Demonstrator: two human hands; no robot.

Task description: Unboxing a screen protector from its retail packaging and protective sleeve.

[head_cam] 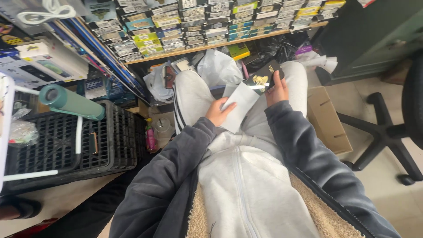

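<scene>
While the person sits low among crowded stock, both hands are busy over the lap in pale grey trousers. The left hand pinches the lower edge of a flat white paper sleeve, thumb on top, fingers hidden beneath. The right hand is wrapped round a small flat black packet with a gold motif, clamped at its far end. The packet's near end meets the top of the sleeve; whether it sits inside or just against it, I can't tell. Both things hover above the knees, resting on nothing.

To do this well, I'd judge, keep the sleeve's mouth steady with the left thumb and line the packet square with it, so corners don't catch.

Around them: a wooden shelf stacked with rows of small flat boxes along the top, a black plastic crate to the left with a green cylinder lying across it, a brown cardboard box just beside the right knee, and a black office chair base on the floor towards the right edge.
</scene>
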